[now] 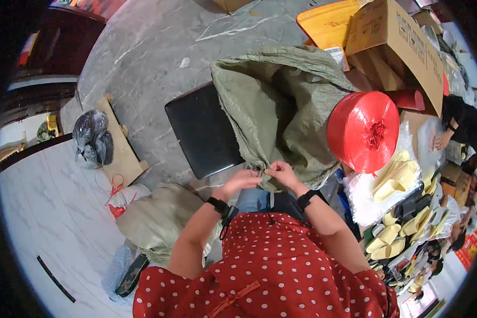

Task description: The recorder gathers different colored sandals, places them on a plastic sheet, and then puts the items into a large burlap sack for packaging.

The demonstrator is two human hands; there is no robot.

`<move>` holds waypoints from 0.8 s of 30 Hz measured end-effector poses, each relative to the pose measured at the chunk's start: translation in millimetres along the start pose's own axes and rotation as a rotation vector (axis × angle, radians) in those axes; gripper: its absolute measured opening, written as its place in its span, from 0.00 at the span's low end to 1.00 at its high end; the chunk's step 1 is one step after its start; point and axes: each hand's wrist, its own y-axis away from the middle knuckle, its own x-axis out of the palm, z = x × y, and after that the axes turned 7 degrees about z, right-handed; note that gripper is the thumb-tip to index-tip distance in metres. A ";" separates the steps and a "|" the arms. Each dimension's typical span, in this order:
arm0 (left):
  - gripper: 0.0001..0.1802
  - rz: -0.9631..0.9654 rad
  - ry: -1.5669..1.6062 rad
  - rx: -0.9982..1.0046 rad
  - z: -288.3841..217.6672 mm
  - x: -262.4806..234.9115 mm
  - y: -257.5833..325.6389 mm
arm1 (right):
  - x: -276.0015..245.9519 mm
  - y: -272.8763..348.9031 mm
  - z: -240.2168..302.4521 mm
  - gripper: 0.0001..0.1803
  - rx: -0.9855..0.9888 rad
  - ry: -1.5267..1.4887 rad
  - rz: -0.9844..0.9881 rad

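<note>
A large green woven sack (244, 100) stands in front of me with its mouth wide and its inside in shadow. My left hand (242, 180) is at the near edge of the sack's mouth, its fingers closed on the bunched rim. Close beside it, my right hand (282, 174) pinches the same gathered edge between thumb and fingers. Just right of the sack's mouth sits a big roll of red plastic twine (363, 132). A black flat-topped stool (204, 132) stands at the sack's left side.
An open cardboard box (392, 47) and a yellow wooden board (326, 24) stand far right. Several yellow slippers (396, 177) lie on the right, near another person's arm (448, 132). Another filled sack (164, 217) is at my left, with a black plastic bag (93, 138) beyond.
</note>
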 end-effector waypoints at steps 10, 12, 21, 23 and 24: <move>0.18 -0.179 0.304 0.356 9.9 37.3 0.6 | -9.9 4.8 42.8 0.13 0.000 -0.193 0.164; 0.19 -0.264 0.320 0.242 9.9 22.6 6.8 | -3.1 -1.9 43.6 0.15 0.047 -0.011 0.072; 0.19 -0.392 0.274 0.185 -15.7 20.3 -1.9 | 8.0 -1.6 39.9 0.14 -0.161 0.225 0.079; 0.19 -0.397 0.267 0.192 -16.3 22.4 -6.3 | 5.3 -4.9 32.5 0.13 -0.170 0.229 0.080; 0.18 -0.438 0.249 0.170 -14.5 22.2 -8.7 | 5.3 -5.0 29.9 0.13 -0.138 0.164 0.095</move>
